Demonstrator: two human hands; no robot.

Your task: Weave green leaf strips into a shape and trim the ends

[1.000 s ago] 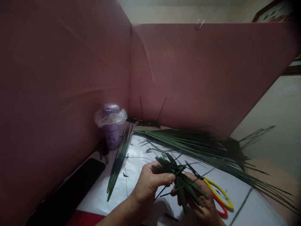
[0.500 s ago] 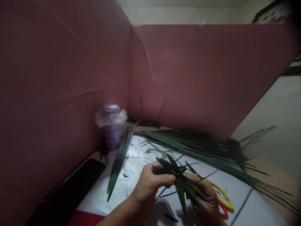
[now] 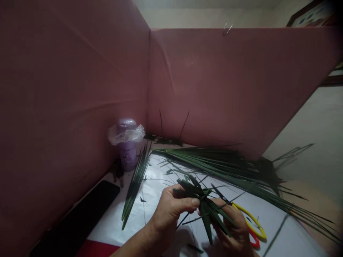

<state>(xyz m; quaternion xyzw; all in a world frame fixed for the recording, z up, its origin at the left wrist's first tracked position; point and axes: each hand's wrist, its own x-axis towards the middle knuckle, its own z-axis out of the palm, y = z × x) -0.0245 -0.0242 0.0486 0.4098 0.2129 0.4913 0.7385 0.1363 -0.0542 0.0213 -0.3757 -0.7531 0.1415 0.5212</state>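
A dark green piece of folded leaf strips [image 3: 206, 205], with pointed ends fanning out, is held between both hands above the white sheet [image 3: 155, 185]. My left hand [image 3: 171, 207] pinches its left side, the thumb lying near the centre. On the other side my right hand [image 3: 233, 225] grips it from behind and below, its fingers partly hidden by the leaf ends. Thin strips stick out past both hands. Scissors [image 3: 249, 221] with yellow and red handles lie just beyond and right of my right hand, blades pointing up and left.
Long green leaves [image 3: 214, 164] lie across the back and right. A smaller leaf bundle [image 3: 136, 189] rests at left, near a purple tumbler [image 3: 128, 150] in plastic and a black flat object [image 3: 80, 217]. Pink panels [image 3: 214, 85] stand behind.
My right hand has shifted very slightly around the leaf piece, uncovering a little more of the scissors. The left hand stays nearly still.
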